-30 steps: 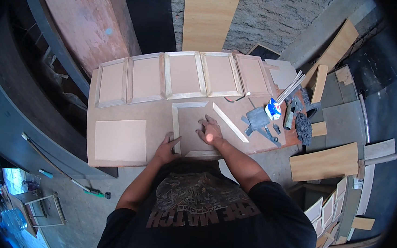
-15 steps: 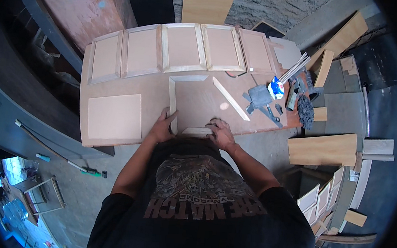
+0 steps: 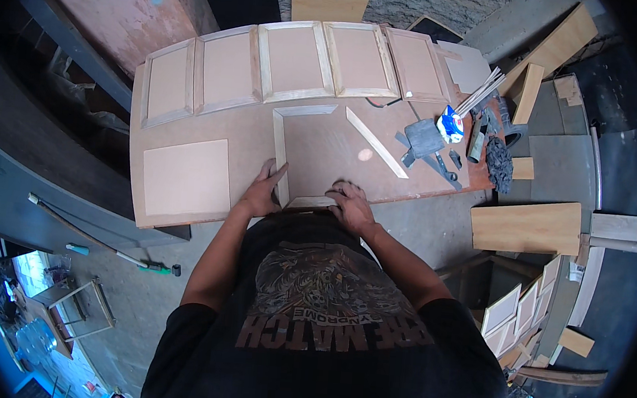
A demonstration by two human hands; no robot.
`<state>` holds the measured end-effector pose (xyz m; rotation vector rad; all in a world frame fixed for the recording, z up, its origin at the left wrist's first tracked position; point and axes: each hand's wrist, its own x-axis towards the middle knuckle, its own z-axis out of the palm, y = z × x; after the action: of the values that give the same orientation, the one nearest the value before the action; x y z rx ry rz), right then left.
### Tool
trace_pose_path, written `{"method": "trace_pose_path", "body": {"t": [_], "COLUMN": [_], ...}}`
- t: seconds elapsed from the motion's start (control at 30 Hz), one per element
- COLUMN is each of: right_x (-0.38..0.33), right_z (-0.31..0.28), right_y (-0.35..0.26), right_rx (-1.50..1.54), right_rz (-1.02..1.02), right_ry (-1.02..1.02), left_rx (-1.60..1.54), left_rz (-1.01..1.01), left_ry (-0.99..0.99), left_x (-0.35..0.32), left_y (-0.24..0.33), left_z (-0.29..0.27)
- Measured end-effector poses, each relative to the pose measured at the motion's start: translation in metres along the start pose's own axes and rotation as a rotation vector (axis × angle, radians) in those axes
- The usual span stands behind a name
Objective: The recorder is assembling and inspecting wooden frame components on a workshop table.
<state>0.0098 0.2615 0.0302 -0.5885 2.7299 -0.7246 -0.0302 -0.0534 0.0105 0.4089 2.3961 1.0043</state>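
**Both hands at the near corner of an unfinished frame**

Head view: the person leans over a brown tabletop (image 3: 190, 118) and works at its near edge. The left hand (image 3: 263, 192) lies flat, fingers spread, on the lower end of a pale side strip (image 3: 280, 151) that runs away from the body. Its grip is open; it presses the wood and closes around nothing. The right hand (image 3: 349, 205) rests just beside it on a short bottom strip (image 3: 311, 201), which meets the side strip at a mitred corner between the two hands. Its fingers are curled down over the strip's end (slightly blurred, so I cannot tell whether they pinch it or only press).

The side strip joins a top strip (image 3: 307, 110) at the far corner, so three sides of a frame lie around a bare patch of tabletop. A fourth strip (image 3: 376, 141) lies loose and slanted to the right, apart from the others.

Along the far edge stand four finished framed panels (image 3: 292, 61) side by side. A plain flat panel (image 3: 185, 176) lies near the left corner, well apart from the left hand. On the right end sit a dark scraper-like tool (image 3: 423, 138), a small blue and white bottle (image 3: 451, 125), a bundle of thin sticks (image 3: 480, 92) and some dark rags (image 3: 499, 162). Beyond the tabletop, a wooden board (image 3: 526, 225) rests to the right.
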Motion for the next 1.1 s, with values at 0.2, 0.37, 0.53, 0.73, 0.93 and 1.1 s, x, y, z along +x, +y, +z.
{"method": "trace_pose_path", "body": {"t": [0.2, 0.37, 0.53, 0.73, 0.93, 1.1], "right_x": [0.000, 0.003, 0.005, 0.007, 0.006, 0.007], "right_z": [0.000, -0.002, -0.001, 0.000, 0.002, 0.004], "right_y": [0.002, 0.002, 0.006, 0.004, 0.001, -0.002], "right_rx": [0.008, -0.002, -0.028, -0.040, -0.028, -0.021], "right_rz": [-0.006, -0.023, -0.044, -0.038, -0.038, -0.045], "right_ry": [0.000, -0.005, -0.014, -0.042, -0.057, -0.032], "left_rx": [0.053, 0.046, 0.030, -0.010, 0.020, 0.006], "left_rz": [-0.045, -0.032, -0.040, -0.030, -0.002, -0.008], "left_ry": [-0.020, 0.008, 0.023, 0.029, 0.058, 0.065], "left_x": [0.000, -0.001, -0.001, 0.000, 0.000, 0.000], "left_y": [0.008, 0.005, 0.002, -0.002, -0.001, -0.001], "left_z": [-0.003, -0.001, 0.003, 0.005, 0.005, 0.005]}}
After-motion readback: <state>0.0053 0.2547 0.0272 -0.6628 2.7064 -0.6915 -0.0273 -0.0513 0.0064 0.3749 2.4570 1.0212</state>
